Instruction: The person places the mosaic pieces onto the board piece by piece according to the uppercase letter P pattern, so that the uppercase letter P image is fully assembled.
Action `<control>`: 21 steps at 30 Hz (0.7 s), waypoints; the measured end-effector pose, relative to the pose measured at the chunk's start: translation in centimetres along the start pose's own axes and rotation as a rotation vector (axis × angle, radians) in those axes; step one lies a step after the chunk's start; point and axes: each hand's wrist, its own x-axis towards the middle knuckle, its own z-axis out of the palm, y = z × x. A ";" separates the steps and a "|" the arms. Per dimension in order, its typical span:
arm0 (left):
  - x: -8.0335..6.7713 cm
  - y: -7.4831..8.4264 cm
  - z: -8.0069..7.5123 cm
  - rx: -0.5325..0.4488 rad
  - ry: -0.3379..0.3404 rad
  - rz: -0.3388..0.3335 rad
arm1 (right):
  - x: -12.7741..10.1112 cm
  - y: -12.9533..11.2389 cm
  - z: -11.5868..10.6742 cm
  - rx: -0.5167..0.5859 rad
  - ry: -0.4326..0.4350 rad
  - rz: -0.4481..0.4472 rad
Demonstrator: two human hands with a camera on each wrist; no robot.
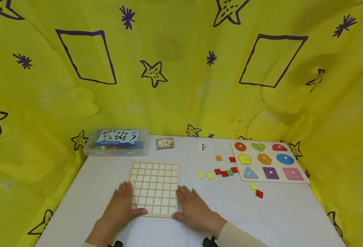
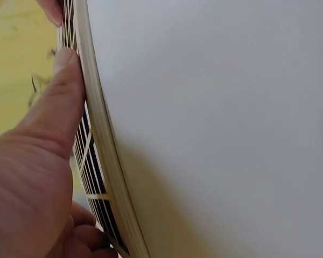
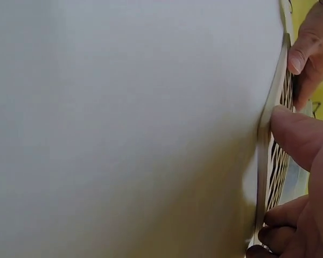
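A pale wooden grid board [image 1: 155, 189] with rows of small square cells lies flat on the white table in the head view. My left hand [image 1: 121, 206] rests along its left side, fingers extended against the edge and thumb over the front left corner. At the opposite side, my right hand [image 1: 196, 209] touches the right edge with its fingers, its thumb at the front right corner. The left wrist view shows the left thumb [image 2: 56, 102] lying on the board's rim. In the right wrist view, the right thumb [image 3: 301, 131] presses the frame near its corner.
Several red, yellow, green and orange tiles [image 1: 224, 174] are scattered right of the board. A shape puzzle board [image 1: 255, 168] sits at the right. Along the back are a clear plastic case [image 1: 117, 142], a small card box [image 1: 165, 143] and a printed card [image 1: 205, 147]. Yellow curtain surrounds the table.
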 end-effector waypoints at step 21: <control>0.7 2.4 -0.2 -0.037 -0.014 0.095 | -5.0 4.2 -0.1 0.027 0.053 0.032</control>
